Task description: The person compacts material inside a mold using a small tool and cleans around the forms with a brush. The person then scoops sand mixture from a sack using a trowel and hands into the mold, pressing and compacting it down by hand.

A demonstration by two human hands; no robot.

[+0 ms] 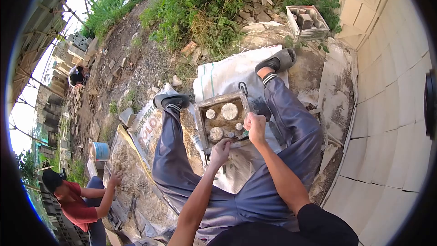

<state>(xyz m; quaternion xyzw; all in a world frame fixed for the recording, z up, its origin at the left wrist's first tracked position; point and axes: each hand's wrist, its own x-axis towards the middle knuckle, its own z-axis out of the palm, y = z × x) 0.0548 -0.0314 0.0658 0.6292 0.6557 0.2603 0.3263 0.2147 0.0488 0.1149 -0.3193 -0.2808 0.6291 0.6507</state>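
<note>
Between my legs a wooden box frame point(199, 125) lies tilted on pale sacking. Inside, in brown sandy material, sit several round whitish discs, among them a large disc point(229, 111) and a smaller disc point(216, 133). My left hand point(220, 152) is closed with its fingertips at the near rim of the frame; what they pinch is hidden. Above the near right corner my right hand point(256, 126) makes a fist. A small green piece point(245, 134) shows just below that fist, but I cannot tell whether it is held.
A white sack point(218, 79) lies beyond the frame. Farther off stands another box point(307, 36) with blocks in it. To the left, a co-worker in a red shirt point(79, 205) sits near a bucket point(99, 151). A pale panelled wall point(387, 141) rises on the right.
</note>
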